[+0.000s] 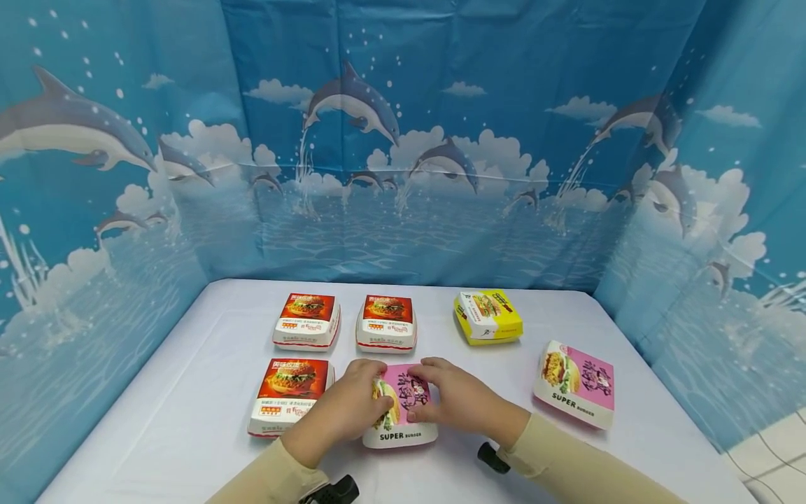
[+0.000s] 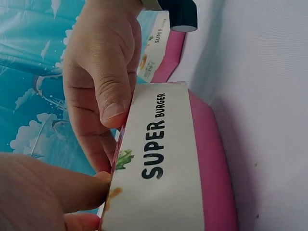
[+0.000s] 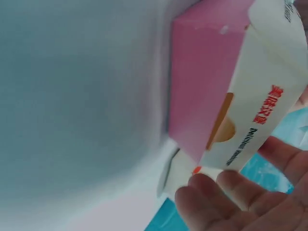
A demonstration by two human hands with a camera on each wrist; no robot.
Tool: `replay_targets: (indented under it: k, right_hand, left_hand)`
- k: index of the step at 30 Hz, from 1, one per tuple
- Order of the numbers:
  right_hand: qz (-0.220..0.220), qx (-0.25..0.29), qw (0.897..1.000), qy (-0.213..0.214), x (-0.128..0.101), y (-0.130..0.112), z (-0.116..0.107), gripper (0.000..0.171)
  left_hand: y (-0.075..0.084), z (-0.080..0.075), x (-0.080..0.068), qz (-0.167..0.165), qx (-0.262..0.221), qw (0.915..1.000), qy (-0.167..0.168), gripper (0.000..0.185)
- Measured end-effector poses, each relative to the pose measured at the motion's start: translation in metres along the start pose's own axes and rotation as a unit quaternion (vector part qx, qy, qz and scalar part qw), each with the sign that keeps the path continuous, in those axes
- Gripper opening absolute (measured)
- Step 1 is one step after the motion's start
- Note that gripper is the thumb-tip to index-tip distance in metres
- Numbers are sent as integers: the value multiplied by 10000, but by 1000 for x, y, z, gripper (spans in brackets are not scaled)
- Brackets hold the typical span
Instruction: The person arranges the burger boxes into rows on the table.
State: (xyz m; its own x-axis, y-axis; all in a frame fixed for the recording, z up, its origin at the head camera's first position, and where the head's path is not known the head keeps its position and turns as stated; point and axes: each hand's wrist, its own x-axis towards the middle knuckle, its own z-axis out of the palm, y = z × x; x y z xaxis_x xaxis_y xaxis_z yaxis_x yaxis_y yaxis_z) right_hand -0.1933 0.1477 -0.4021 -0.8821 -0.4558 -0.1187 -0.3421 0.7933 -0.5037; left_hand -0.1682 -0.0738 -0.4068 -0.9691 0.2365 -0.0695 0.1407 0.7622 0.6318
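Head view showed left hand (image 1: 349, 402) and right hand (image 1: 458, 399) gripping a pink-and-white cardboard burger box (image 1: 400, 439) on the white table (image 1: 189, 378). From left wrist, hard thumb pressure looked liable to dent it; from right wrist, uneven pushing, to skew it.

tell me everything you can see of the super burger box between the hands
The SUPER BURGER box looks like cardboard: pink base, pink and white lid with a burger picture, black lettering in front. Apparently closed, it sits lid up on the white tabletop, right of a red and white burger box. The left hand and right hand grip it at the lid.
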Motion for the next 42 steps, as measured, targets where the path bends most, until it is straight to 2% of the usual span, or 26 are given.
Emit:
replay_targets:
  k: [3, 11, 19, 24, 28, 34, 37, 42]
  right_hand:
    - [-102, 132, 9998, -100, -2, 1, -1, 77]
    - [-277, 553, 9970, -469, 0, 6, -5, 70]
    - [-68, 524, 9984, -204, 2, 7, -6, 64]
    - [-69, 495, 9984, -254, 4, 8, -7, 58]
    - [-145, 219, 9996, -59, 3, 4, -6, 51]
    - [-211, -760, 9953, 570, -7, -8, -1, 42]
    - [-213, -1025, 9927, 604, -14, -14, 2, 48]
    - [-83, -1102, 9929, 429, -19, -18, 8, 74]
  left_hand:
    - [1, -2, 0, -21, 67, 10000, -7, 60]
    - [0, -6, 3, 484, 295, 9978, -341, 59]
    - [-2, -2, 0, 352, 422, 9982, -221, 61]
    - [-1, -3, -2, 291, 332, 9985, -325, 71]
    - [0, -3, -2, 164, 275, 9989, -331, 77]
    - [1, 0, -2, -72, 415, 9991, -22, 75]
    - [1, 1, -3, -103, 611, 9979, 170, 75]
    - [0, 4, -5, -155, 907, 9951, 356, 72]
